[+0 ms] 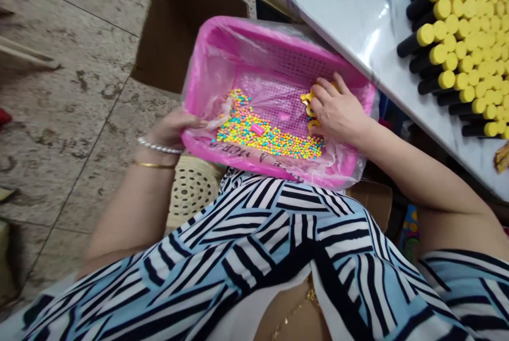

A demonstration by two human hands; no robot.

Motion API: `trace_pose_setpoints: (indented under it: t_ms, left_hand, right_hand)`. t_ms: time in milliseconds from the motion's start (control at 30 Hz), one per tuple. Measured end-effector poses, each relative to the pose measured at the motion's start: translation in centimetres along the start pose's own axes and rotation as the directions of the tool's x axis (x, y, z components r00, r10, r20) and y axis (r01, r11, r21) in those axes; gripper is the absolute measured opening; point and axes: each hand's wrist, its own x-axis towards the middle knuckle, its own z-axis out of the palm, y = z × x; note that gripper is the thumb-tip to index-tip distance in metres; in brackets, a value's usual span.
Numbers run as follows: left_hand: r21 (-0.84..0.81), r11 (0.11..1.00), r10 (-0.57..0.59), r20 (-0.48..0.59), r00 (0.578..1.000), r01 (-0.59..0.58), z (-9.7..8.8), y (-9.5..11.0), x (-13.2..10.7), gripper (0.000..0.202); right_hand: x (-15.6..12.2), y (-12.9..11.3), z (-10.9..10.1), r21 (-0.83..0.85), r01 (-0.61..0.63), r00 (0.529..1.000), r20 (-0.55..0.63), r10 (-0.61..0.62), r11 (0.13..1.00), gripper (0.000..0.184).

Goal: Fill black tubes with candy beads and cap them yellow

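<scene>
A pink plastic basket (222, 44) lined with clear plastic rests on my lap. Small pastel candy beads (262, 137) in yellow, blue and pink lie in a heap along its near side, with one larger pink piece (256, 129) on top. My left hand (172, 128) grips the basket's left rim, fingers curled over the edge; bracelets circle that wrist. My right hand (337, 110) is inside the basket at the right, fingers closed around several yellow plastic pieces (309, 110).
A white marble-look table (358, 17) runs along the right, carrying rows of black tubes with yellow caps (457, 28). A brown cardboard box (175, 23) stands on the tiled floor behind the basket. A cream perforated stool (193, 187) shows under the basket.
</scene>
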Motion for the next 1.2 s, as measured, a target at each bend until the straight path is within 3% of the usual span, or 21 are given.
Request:
trace_pose_setpoints:
  t_ms: [100, 267, 433, 567, 667, 767, 867, 1067, 1133, 1200]
  left_hand:
    - [-0.085, 0.996, 0.024, -0.001, 1.0, -0.024, 0.9, -1.3, 0.5, 0.06]
    - [-0.127, 0.99, 0.08, 0.127, 0.989, -0.064, 1.7, -1.2, 0.0, 0.073]
    - [-0.127, 0.99, 0.075, 0.095, 0.993, -0.062, 1.8, -0.3, -0.7, 0.074]
    - [-0.1, 0.993, 0.066, 0.106, 0.992, -0.055, 2.5, 0.2, -1.1, 0.071]
    - [-0.144, 0.989, 0.053, 0.117, 0.992, -0.036, 3.0, 0.2, -1.2, 0.067]
    - [-0.179, 0.983, 0.076, 0.129, 0.989, -0.052, 3.2, 0.0, -1.2, 0.067]
    - [-0.143, 0.987, 0.093, 0.129, 0.987, -0.074, 3.0, -0.6, -0.8, 0.07]
    - [-0.169, 0.984, 0.086, 0.139, 0.987, -0.062, 3.7, -1.5, 0.3, 0.072]
    - [-0.172, 0.982, 0.097, 0.124, 0.987, -0.075, 4.2, -1.3, 0.0, 0.073]
    - [-0.15, 0.984, 0.112, 0.114, 0.987, -0.095, 4.7, -1.1, -0.6, 0.071]
  right_hand:
    - [1.6, 0.9, -0.2, -0.054, 0.026, 1.0, 0.019, -0.025, 0.998, 0.039]
    - [1.8, 2.8, -1.3, -0.139, 0.141, 0.989, 0.058, -0.134, 0.98, 0.035]
    - [1.4, 2.0, -1.1, -0.062, 0.064, 0.996, 0.068, -0.06, 0.996, 0.034]
    - [1.3, 1.0, -1.4, -0.006, 0.038, 0.999, 0.035, -0.038, 0.999, 0.044]
    - [1.4, 0.6, -1.7, 0.023, 0.102, 0.995, 0.02, -0.102, 0.995, 0.053]
    - [1.0, 1.1, -1.2, 0.054, 0.198, 0.977, 0.066, -0.201, 0.979, 0.081]
    - [-0.7, 2.5, -0.3, 0.048, 0.157, 0.982, 0.099, -0.161, 0.986, 0.105]
    - [-3.6, 2.5, -0.7, -0.021, -0.03, 0.995, 0.09, 0.032, 0.999, 0.098]
    - [-3.2, 1.6, -1.1, 0.01, -0.001, 0.996, 0.084, 0.0, 1.0, 0.101]
    - [-2.2, 0.9, -1.0, 0.052, 0.064, 0.995, 0.069, -0.068, 0.997, 0.09]
